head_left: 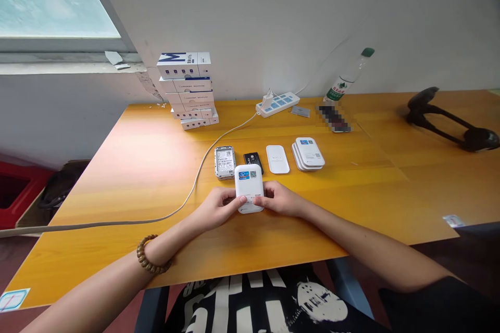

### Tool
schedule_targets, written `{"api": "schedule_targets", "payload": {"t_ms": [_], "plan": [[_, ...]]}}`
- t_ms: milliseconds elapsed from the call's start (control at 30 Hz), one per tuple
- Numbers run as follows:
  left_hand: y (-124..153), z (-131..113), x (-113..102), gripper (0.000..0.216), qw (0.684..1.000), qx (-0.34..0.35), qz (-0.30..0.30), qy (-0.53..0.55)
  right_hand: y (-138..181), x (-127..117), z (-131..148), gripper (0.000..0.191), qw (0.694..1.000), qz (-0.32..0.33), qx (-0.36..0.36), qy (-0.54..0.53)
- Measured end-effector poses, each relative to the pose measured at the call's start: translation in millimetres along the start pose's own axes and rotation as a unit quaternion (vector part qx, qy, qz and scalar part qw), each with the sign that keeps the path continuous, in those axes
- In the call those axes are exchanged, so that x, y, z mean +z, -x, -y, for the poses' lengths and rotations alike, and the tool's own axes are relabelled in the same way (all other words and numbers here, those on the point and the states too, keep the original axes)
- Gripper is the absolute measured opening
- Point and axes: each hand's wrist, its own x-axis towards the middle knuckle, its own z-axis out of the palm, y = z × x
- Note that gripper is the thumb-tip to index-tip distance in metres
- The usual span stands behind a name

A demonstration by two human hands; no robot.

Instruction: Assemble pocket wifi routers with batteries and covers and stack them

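White router (249,188) between left hand (217,208) and right hand (280,199)

Yellow table (128,177): stacked boxes (187,91); power strip (277,104); white devices (308,154).

hands (216,207): 2 | held devices (249,179): 1 | stacked devices (309,153): 3 | black batteries (253,161): 1

A single head-worn camera looks forward and down from above the person's shirt (253,302), near the left hand (216,208) and right hand (279,199), across a wooden table (117,177) toward a white wall (253,21).
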Motion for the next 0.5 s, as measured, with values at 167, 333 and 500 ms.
{"api": "schedule_targets", "payload": {"t_ms": [167, 333, 500], "plan": [[0.6, 2.4, 0.3, 0.07, 0.999, -0.007, -0.028, 0.029, 2.9, -5.0, -2.9, 0.057, 0.995, 0.085, 0.012, 0.046], [1.3, 2.5, -0.1, 0.069, 0.995, -0.047, -0.074, 0.053, 7.8, -2.7, -1.1, 0.064, 0.987, 0.054, -0.018, 0.148], [-0.5, 1.1, 2.5, 0.067, 0.991, -0.071, -0.1, 0.049, 14.4, 3.9, 10.4, 0.121, 0.915, -0.041, -0.21, 0.34]]}}
